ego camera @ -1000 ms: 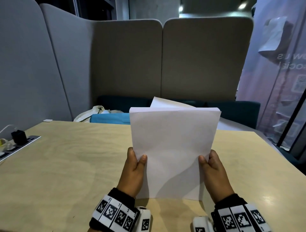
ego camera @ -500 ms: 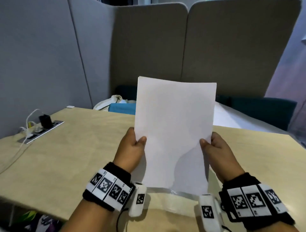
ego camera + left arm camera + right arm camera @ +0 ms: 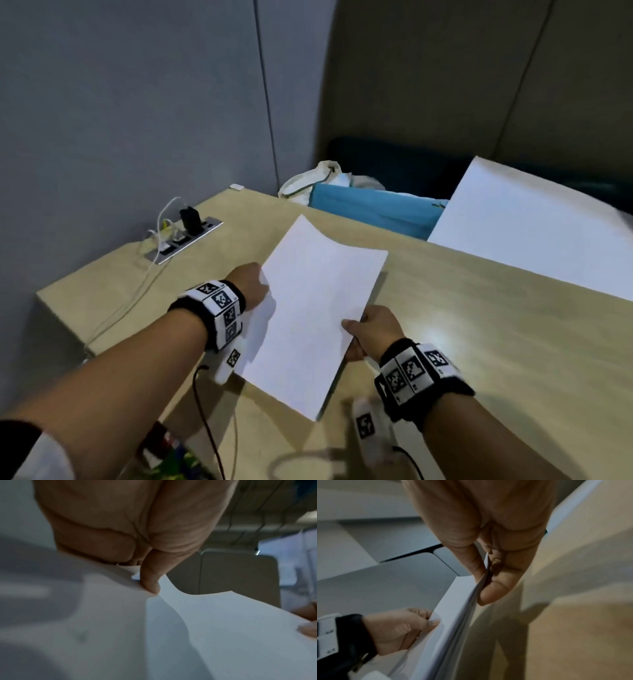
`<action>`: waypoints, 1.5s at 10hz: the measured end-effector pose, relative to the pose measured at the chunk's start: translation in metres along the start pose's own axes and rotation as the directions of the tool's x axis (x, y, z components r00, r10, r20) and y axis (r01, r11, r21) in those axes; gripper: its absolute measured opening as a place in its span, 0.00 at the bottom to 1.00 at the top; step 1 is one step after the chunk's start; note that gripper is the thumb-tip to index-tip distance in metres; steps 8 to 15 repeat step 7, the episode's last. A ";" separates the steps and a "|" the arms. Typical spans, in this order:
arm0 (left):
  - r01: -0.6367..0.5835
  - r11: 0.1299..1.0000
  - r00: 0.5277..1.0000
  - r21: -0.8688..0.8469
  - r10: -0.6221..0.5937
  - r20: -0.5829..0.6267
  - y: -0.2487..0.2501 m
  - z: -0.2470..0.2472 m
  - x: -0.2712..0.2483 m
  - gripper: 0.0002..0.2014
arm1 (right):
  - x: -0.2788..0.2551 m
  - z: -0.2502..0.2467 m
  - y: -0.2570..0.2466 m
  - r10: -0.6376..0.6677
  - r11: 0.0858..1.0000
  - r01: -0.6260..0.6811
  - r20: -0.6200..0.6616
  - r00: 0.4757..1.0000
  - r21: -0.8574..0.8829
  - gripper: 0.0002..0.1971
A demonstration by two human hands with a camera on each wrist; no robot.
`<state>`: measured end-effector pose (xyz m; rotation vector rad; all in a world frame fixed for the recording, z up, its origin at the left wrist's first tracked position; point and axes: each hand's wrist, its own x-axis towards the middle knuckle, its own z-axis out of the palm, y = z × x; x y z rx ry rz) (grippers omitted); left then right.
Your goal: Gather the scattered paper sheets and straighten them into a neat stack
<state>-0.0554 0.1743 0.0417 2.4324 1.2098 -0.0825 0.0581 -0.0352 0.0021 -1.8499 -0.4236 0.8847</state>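
A thin stack of white paper sheets (image 3: 317, 308) is held tilted just above the wooden table (image 3: 496, 342), turned diagonally with its far corner toward the back left. My left hand (image 3: 251, 286) pinches the stack's left edge; in the left wrist view the thumb (image 3: 150, 582) presses on the top sheet (image 3: 223, 628). My right hand (image 3: 371, 330) pinches the right edge, thumb on top and fingers beneath, as the right wrist view shows at the sheets' edge (image 3: 471, 601). The left hand (image 3: 399, 630) also appears there, gripping the far side.
A large white board (image 3: 534, 226) lies on the table's far right. A power strip with plugs and white cables (image 3: 185, 236) sits at the back left. A blue and white bag (image 3: 359, 202) lies on the bench behind. Grey padded partitions (image 3: 137, 102) surround the booth.
The stack went from upright on its bottom edge to tilted flat and turned diagonally over the table. Both hands kept their hold. My view swung down and to the left.
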 end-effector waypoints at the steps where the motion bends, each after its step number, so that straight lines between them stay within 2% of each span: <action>1: 0.088 0.983 0.989 0.163 -0.106 0.107 -0.023 0.017 0.034 0.30 | 0.020 0.014 0.009 0.161 0.985 -0.157 0.061 0.985 -0.066 0.08; 2: 0.087 0.970 0.988 0.226 -0.113 0.106 -0.025 0.015 0.045 0.26 | 0.043 0.020 0.013 0.152 0.964 -0.140 0.033 0.988 -0.228 0.13; 3: 0.082 0.961 0.985 0.265 -0.118 0.124 -0.024 0.010 0.053 0.23 | 0.045 0.020 -0.001 0.189 0.923 -0.186 -0.025 0.982 -0.338 0.14; 4: 0.050 0.952 0.985 0.302 -0.097 0.142 -0.030 0.016 0.051 0.26 | 0.040 0.020 0.005 0.247 0.860 -0.220 -0.001 0.969 -0.460 0.23; 5: -0.063 0.967 0.984 0.246 0.019 0.178 -0.008 0.003 0.040 0.26 | 0.028 0.005 -0.012 0.214 0.890 -0.172 0.054 0.975 -0.423 0.22; 6: -0.252 0.968 0.956 0.007 0.248 0.158 0.026 -0.003 0.025 0.19 | 0.007 -0.024 -0.049 0.112 0.947 -0.092 0.051 0.992 -0.308 0.13; 7: -0.344 0.892 0.884 -0.294 0.413 0.220 0.042 0.000 -0.019 0.06 | -0.031 -0.063 -0.101 -0.139 0.969 0.135 -0.005 0.990 -0.207 0.13; 15: -0.344 0.892 0.884 -0.294 0.413 0.220 0.042 0.000 -0.019 0.06 | -0.031 -0.063 -0.101 -0.139 0.969 0.135 -0.005 0.990 -0.207 0.13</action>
